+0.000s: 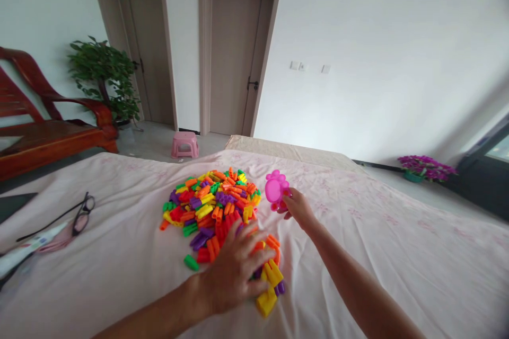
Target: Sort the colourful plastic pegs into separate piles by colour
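A heap of small plastic pieces (207, 198) in orange, yellow, red, green and purple lies on a pale pink patterned cloth (139, 275). Over the near part of the heap, my left hand (236, 270) is spread palm down, its fingers apart, with yellow pieces (272, 273) beside its fingertips. To the right of the heap, my right hand (297, 209) grips a bright pink paw-shaped item (274, 190) by its right edge. A single green piece (191, 262) lies left of my left hand.
Eyeglasses (81, 217) and a white tube-like object (34, 246) rest on the cloth at the left. Beyond the cloth are a pink stool (185, 144), a wooden bench (51, 132), a leafy plant (103, 74) and purple flowers (427, 167).
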Demonstrator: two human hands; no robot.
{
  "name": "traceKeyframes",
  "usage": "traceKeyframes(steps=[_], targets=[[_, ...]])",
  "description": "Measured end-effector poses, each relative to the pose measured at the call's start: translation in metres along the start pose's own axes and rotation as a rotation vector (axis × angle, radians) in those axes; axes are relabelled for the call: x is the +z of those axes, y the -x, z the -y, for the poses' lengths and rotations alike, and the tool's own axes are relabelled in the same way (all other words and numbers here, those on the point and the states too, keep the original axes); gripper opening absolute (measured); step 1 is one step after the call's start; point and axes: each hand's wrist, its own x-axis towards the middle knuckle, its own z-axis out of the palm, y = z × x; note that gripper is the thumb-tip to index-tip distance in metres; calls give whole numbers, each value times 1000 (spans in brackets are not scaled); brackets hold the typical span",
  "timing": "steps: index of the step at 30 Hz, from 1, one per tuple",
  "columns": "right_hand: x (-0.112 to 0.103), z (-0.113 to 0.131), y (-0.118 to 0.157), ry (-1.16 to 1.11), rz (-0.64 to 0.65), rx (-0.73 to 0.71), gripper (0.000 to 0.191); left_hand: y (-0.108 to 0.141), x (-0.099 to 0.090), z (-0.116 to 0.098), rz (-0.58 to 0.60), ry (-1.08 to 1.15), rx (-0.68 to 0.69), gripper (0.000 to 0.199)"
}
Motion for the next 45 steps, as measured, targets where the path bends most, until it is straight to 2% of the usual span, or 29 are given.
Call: traceKeyframes(steps=[1,3,6,9,12,14,17,21,24,27,30,33,36,38,42,45], targets=[[-5,-11,1,-11,-11,32,15,-1,7,-13,70,10,135,51],[-12,-29,3,-32,-31,94,14,-6,21,-29,137,-17,301,47],[-12,-46,2,-36,-38,159,14,-19,38,-31,153,-104,343,38],[-2,-49,-1,25,-25,126,17,-30,42,-15,137,-218,243,30],[17,-40,-3,133,3,39,15,-36,37,9,86,-281,138,34],[30,-28,-2,224,36,-22,13,-38,31,26,63,-299,72,37],[46,-7,1,366,73,-117,16,-43,17,53,27,-319,-54,28],[55,13,4,432,69,-211,19,-50,-1,91,-73,-316,-170,18],[53,17,3,333,55,-243,23,-48,-13,126,-177,-288,-319,18],[41,12,2,220,15,-225,25,-34,-24,165,-273,-174,-505,22],[20,2,7,211,-52,-155,21,-4,-36,203,-321,-24,-594,38],[-3,-13,20,296,-77,-76,20,33,-37,230,-333,149,-698,53],[-11,-24,39,422,-45,-70,19,59,-25,243,-333,308,-798,60],[-3,-26,51,514,-37,-118,18,63,-11,245,-367,403,-848,62],[29,-15,60,590,-10,-204,20,45,10,240,-417,432,-917,64],[42,-4,58,584,-28,-263,26,31,11,232,-429,461,-887,62]])
